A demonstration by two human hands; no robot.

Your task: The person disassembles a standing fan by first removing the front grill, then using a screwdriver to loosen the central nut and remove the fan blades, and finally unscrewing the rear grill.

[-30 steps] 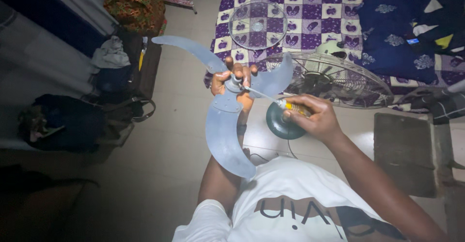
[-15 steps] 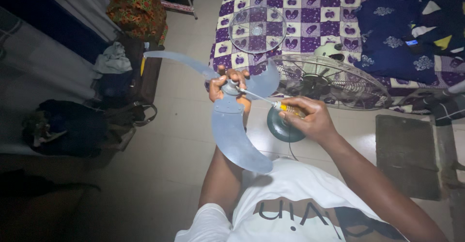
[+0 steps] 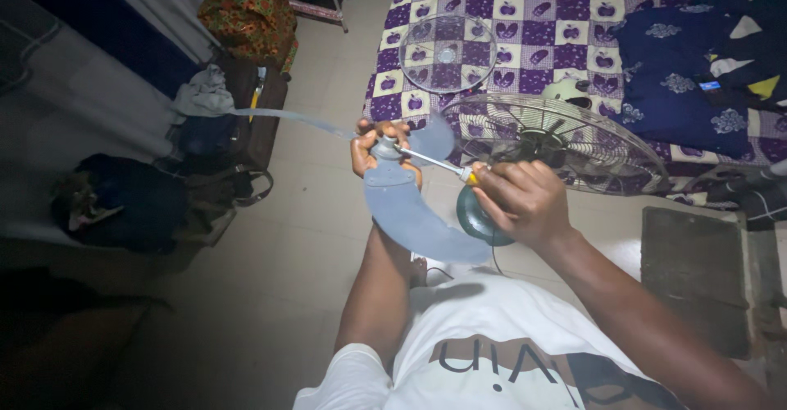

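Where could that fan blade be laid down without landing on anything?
The tiled floor is bare between the dark bags and the quilt. The quilt's upper part is bare around the round guard. It is crowded by the wire cage, green base and blue cloth. The left hand holds the fan blade, the right hand the screwdriver.

Dim room, dark vignetted left edge

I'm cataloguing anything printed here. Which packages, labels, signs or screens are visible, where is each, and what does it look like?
Small tag or label: on the dark blue cloth on the bed, upper right; rectangular, light blue.
Shirt print: on the person's white shirt, bottom centre; dark lettering.
No packages, signs or screens show.
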